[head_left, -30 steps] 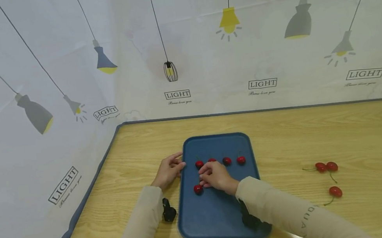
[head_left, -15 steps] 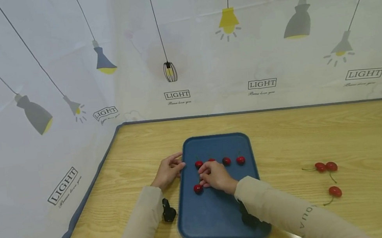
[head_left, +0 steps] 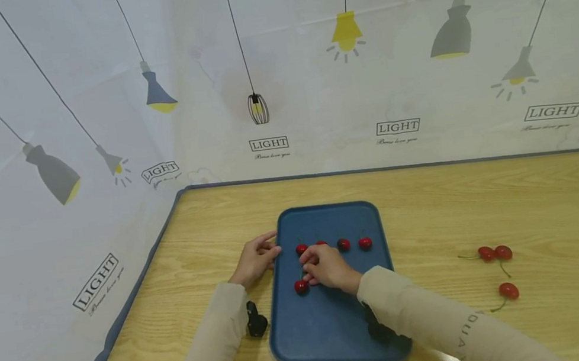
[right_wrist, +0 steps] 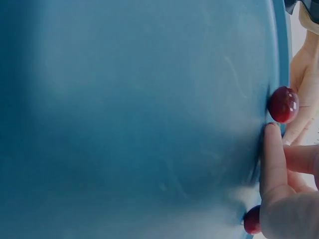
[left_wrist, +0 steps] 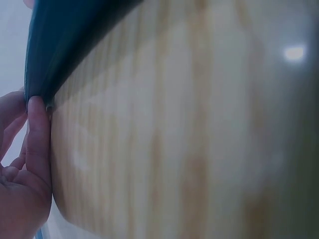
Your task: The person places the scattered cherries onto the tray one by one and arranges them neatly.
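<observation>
A blue tray lies on the wooden table. My right hand is over it, thumb and fingers pinched together at the stem of a cherry. In the right wrist view that cherry sits right at a fingertip. Beyond the hand, a row of several cherries crosses the tray, one of them partly hidden by my fingers. At the tray's left edge my left hand rests its extended fingers against the rim; the left wrist view shows the thumb touching the tray's side.
Three more cherries lie on the table to the right: a touching pair and a single cherry nearer me. Black wrist devices hang under both sleeves. A white curtain printed with lamps stands behind the table.
The cherry at my right fingers has shifted very slightly to the right. Both hands and the tray stay practically where they were.
</observation>
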The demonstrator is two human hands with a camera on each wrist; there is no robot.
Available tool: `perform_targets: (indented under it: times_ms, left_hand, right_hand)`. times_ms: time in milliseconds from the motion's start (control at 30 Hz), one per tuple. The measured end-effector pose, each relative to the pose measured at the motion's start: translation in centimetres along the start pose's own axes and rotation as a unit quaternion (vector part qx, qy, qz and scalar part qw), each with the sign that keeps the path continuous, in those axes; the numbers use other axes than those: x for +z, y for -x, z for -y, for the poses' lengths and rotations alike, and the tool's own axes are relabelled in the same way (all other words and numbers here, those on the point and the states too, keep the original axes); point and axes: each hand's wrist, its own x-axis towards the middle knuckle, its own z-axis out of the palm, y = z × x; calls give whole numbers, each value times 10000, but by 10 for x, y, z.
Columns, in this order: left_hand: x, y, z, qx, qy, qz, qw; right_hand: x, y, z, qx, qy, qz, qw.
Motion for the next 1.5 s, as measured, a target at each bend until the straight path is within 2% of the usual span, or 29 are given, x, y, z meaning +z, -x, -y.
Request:
perform_targets:
  times_ms: [267, 767, 1033, 1167, 1267, 1367, 1433, 1500]
  left_hand:
    - [1, 0, 0, 11, -17, -75, 10000]
    - [0, 0, 2, 50, -48, 14, 10000]
    - [0, 0, 0, 13, 14, 9, 10000]
    - [0, 1, -1, -63, 64, -12, 10000]
    - [0, 0, 0, -32, 81, -11, 10000]
    - [1, 0, 0, 2, 76, 3, 10000]
    - [1, 0, 1, -3, 61, 6, 10000]
    - [1, 0, 1, -3, 25, 4, 10000]
  right_hand:
    - [-7, 2, 5, -31, 204, 278, 9994]
    - [-18, 11, 12, -365, 549, 366, 9972]
    - [-32, 24, 24, -910, 579, 500, 9929]
    - [-43, 32, 26, -1326, 848, 369, 9868]
    - [-56, 39, 26, -1671, 1017, 185, 9805]
    - [-72, 44, 21, -2094, 918, 42, 9735]
    - [-84, 49, 19, -2238, 782, 10, 9715]
    - [-97, 54, 16, -2206, 783, -58, 9722]
